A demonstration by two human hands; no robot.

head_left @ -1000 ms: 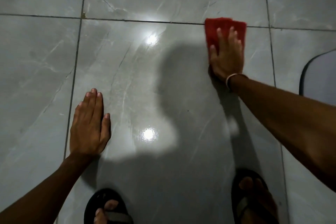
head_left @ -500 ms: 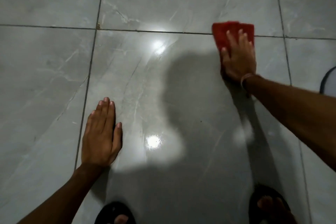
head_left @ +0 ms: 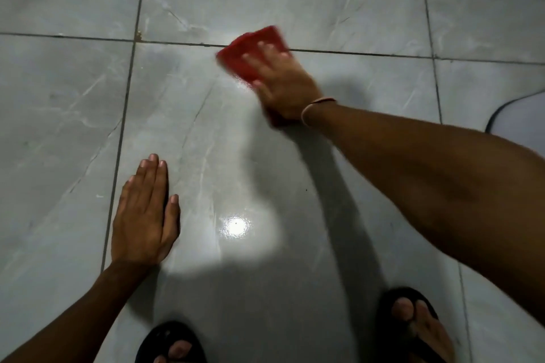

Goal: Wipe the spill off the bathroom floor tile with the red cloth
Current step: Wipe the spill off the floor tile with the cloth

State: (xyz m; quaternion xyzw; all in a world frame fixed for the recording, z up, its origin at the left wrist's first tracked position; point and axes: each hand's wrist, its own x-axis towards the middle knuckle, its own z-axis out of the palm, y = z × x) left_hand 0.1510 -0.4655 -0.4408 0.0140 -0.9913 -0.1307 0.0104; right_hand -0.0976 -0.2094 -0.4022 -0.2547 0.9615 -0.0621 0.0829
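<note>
The person is crouched over the grey floor tile [head_left: 265,156], and the right hand [head_left: 283,82] lies flat on the red cloth [head_left: 250,53], fingers spread across it rather than curled round it. That grip is a wide, open press: the palm pins the cloth to the floor so the whole folded pad drags over the wet patch instead of bunching up. The cloth sits under and just ahead of the fingertips, straddling the dark grout line [head_left: 368,53] at the far edge of the tile. Hand and cloth are blurred, so I judge it to be mid-stroke.

The left hand [head_left: 144,212] holds nothing; it is planted flat and open on the tile, well apart from the cloth and nearer the body, probably as a prop for the lean forward. Both sandals [head_left: 413,324] stand behind the hands.

A glossy sheen shows on the tile nearer than the cloth, but whether that is spill or lamp glare I cannot tell.
</note>
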